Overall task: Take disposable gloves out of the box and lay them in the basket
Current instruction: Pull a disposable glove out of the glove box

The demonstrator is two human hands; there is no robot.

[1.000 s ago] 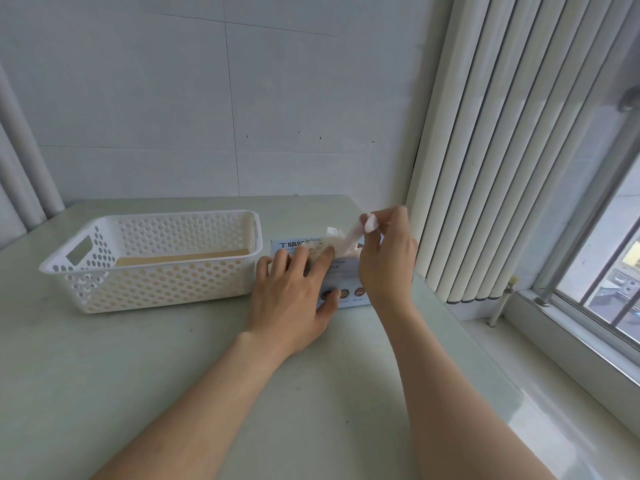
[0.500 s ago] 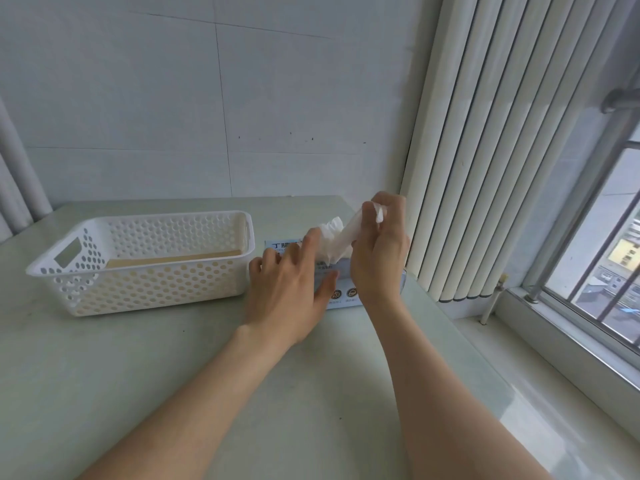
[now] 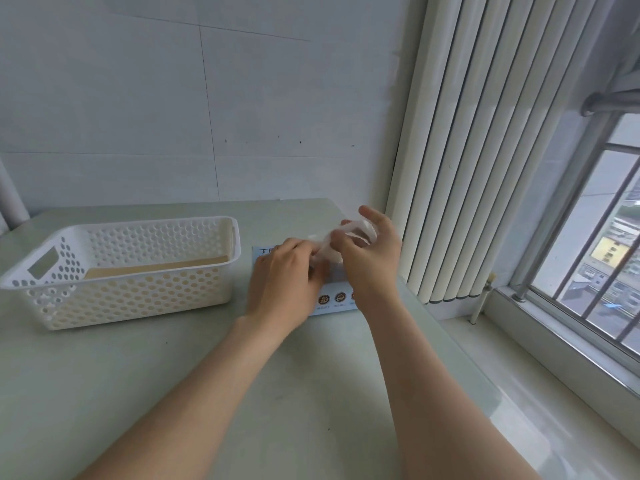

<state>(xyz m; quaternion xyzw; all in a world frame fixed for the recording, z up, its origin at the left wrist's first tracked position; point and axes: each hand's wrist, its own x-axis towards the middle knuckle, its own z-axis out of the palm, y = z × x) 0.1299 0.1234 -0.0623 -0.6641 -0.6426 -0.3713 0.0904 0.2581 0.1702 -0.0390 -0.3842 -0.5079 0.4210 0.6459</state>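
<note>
Right hand (image 3: 372,259): raised just above the box, thumb and fingers curled, pinching a crumpled translucent glove (image 3: 346,237). Index finger sticks up behind the film; part of the hand shows through it.

Glove: bunched, runs down and left from the right-hand pinch toward the left hand's fingertips. Sits over the box, clear of the basket. Its lower end is hidden between the two hands; cannot tell whether it is free of the box opening.

Left hand (image 3: 284,282): over the left half of the box, fingers bent, knuckles up, fingertips at the glove's lower end. Thumb angled toward the right wrist. Touching the film, but cannot tell whether it pinches it.

Box (image 3: 334,299): pale blue, flat on the table, mostly covered by both hands. Front edge shows round orange icons; dark printed characters at the far left corner.

Basket (image 3: 138,299): white, perforated, just left of the box, near but apart from it. Cut-out handle at its left end. Tan floor visible inside.

Table (image 3: 173,393): pale green, set against a grey tiled wall. White vertical blinds (image 3: 467,150) hang to the right; barred window (image 3: 595,254) beyond them.
</note>
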